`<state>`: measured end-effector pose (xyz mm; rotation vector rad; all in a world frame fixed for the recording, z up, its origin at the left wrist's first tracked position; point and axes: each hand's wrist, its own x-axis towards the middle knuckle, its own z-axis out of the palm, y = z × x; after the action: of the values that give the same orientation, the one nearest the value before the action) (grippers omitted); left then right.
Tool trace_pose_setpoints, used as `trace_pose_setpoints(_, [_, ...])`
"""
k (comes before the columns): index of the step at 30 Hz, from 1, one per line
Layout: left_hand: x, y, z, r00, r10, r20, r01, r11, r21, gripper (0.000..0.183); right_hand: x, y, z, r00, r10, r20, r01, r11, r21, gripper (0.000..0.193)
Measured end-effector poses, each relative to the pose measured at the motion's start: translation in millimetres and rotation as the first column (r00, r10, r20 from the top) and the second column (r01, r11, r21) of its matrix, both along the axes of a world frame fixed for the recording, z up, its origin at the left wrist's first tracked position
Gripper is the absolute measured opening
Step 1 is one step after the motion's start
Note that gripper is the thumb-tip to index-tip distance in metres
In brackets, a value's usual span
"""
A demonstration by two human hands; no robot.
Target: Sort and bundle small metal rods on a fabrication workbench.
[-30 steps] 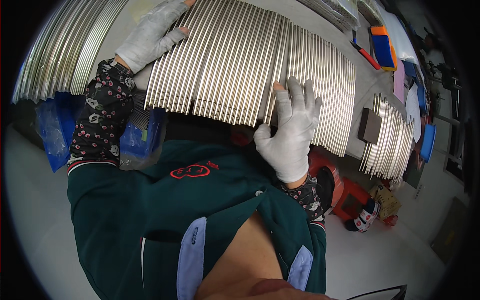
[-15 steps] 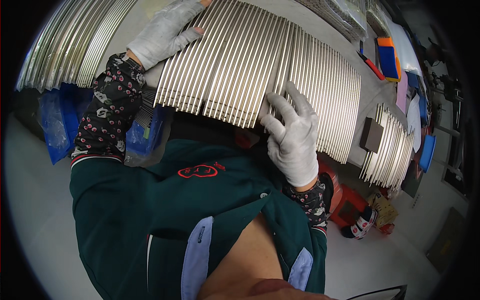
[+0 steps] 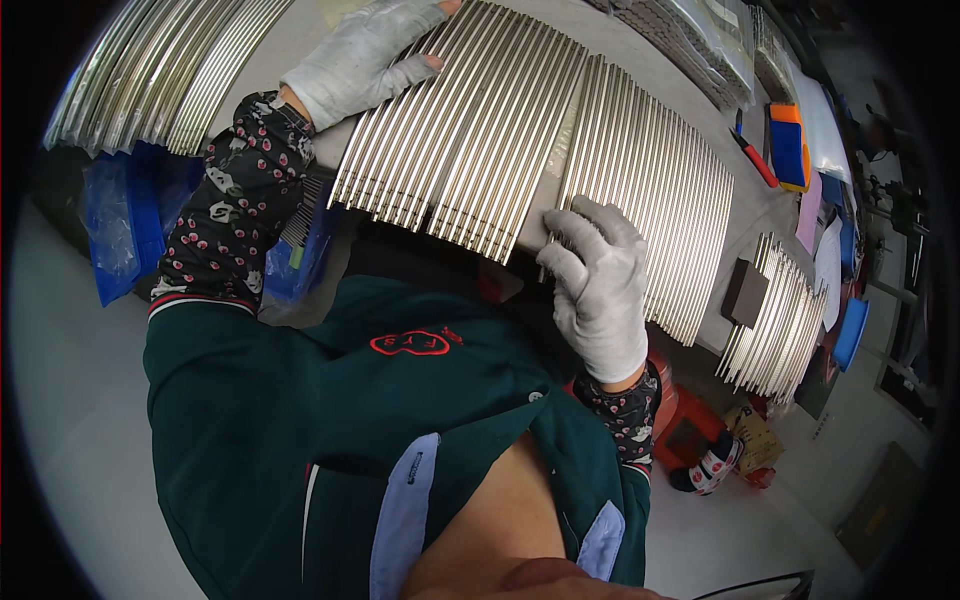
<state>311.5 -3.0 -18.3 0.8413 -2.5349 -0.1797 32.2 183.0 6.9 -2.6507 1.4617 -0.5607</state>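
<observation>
Two wide rows of slim, shiny metal rods lie side by side on the table in front of me. The left row (image 3: 470,130) has dark rings near its near ends, and my left hand (image 3: 365,65), in a white glove with bare fingertips, rests open across its far left part. At the near left edge of the right row (image 3: 650,190), my gloved right hand (image 3: 600,285) has its fingers curled over a metal rod (image 3: 562,190), whose near end shows by the thumb. The fingers partly hide the neighbouring rod ends.
Plastic-wrapped rods (image 3: 165,75) lie at far left, above blue bins (image 3: 125,230). A dark block (image 3: 744,293) sits against a smaller rod bunch (image 3: 775,320) on the right. Red-handled pliers (image 3: 758,160) and an orange-and-blue brush-like block (image 3: 788,145) lie at the back right.
The rods under my right hand have shifted right against the right row, widening the gap between the rows. My right fingers have curled in and moved nearer me. My left hand stays on its row.
</observation>
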Motion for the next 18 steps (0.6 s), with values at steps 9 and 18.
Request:
trace_pose_setpoints(9, [1.1,1.5,4.2,1.000,0.020,0.020,-0.020,0.999,0.024,0.060,16.3,-1.7,7.1,1.000,0.024,-0.007,-0.024,0.999,-0.025,0.024])
trace_pose_setpoints(18, [1.7,2.7,4.8,0.999,0.028,0.020,-0.028,0.999,0.028,0.061,26.9,-6.3,6.7,0.999,0.053,0.002,-0.053,0.998,0.012,0.028])
